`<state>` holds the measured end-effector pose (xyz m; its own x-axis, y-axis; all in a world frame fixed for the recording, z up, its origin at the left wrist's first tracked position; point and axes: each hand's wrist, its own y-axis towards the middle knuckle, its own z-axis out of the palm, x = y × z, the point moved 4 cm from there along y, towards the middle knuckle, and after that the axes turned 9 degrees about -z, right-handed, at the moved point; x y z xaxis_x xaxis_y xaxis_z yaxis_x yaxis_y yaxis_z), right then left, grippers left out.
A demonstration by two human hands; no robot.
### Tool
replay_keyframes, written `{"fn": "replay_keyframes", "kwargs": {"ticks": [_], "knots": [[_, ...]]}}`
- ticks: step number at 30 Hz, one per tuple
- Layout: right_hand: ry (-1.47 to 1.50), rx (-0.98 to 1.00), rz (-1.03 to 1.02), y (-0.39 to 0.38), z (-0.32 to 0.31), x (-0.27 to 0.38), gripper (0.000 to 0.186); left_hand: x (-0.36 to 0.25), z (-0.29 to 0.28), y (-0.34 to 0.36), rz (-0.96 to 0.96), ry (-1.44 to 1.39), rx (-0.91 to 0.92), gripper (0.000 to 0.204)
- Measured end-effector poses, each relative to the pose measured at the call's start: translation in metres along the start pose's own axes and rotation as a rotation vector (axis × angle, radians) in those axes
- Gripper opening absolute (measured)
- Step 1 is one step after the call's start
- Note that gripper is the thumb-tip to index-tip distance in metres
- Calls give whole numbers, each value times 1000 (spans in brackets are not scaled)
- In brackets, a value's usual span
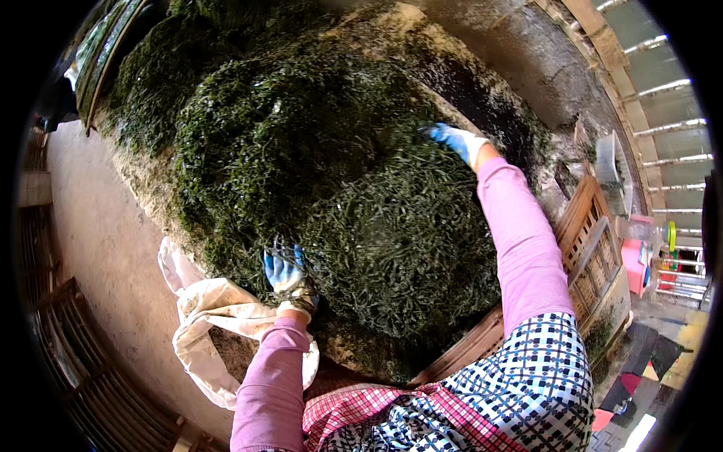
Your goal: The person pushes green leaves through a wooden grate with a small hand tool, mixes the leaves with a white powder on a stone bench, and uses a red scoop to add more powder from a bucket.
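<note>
A large heap of dark green, stringy, wet-looking leaves (271, 143) spreads in front of me. Closer to my body is a rounder mound of the same strands (407, 241), between my two arms. My left hand (285, 270), in a blue and white glove, rests at the near left edge of the heap with its fingers stretched out among the strands. At the far right side of the mound, my right hand (458, 143) in a matching glove reaches in with fingers extended. Leaves partly cover its fingertips.
A cream cloth (215, 301) hangs beside my left forearm. Wooden slatted frames (591, 226) stand at the right, near a pink container (636, 265). Bare floor (105, 218) runs along the left, with slatted wood (90, 369) at lower left. A slatted wall (670, 135) rises at far right.
</note>
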<state>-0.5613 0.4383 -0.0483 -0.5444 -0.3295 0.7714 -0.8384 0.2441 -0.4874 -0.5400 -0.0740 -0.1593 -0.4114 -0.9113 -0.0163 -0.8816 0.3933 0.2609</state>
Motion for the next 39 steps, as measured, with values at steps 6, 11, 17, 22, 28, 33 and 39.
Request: {"fn": "replay_keyframes", "kwargs": {"ticks": [6, 11, 17, 22, 28, 33, 39], "knots": [[199, 356, -13, -82, 59, 86, 82, 4, 18, 1, 10, -8, 89, 30], [255, 53, -293, -199, 40, 146, 72, 23, 64, 7, -45, -19, 123, 33], [483, -83, -742, -338, -45, 231, 66, -24, -21, 30, 41, 230, 428, 43], [543, -15, -875, -400, -55, 274, 59, -27, -62, 30, 8, 36, 488, 80], [295, -488, -485, -397, 5, 245, 65, -33, -89, 25, -48, -717, 322, 53], [58, -857, -1035, -411, 14, 216, 42, -56, -69, 35, -220, -1014, 654, 49], [1092, -398, 117, -391, 112, 42, 73, -86, -56, 45, -338, -1146, 650, 91]]}}
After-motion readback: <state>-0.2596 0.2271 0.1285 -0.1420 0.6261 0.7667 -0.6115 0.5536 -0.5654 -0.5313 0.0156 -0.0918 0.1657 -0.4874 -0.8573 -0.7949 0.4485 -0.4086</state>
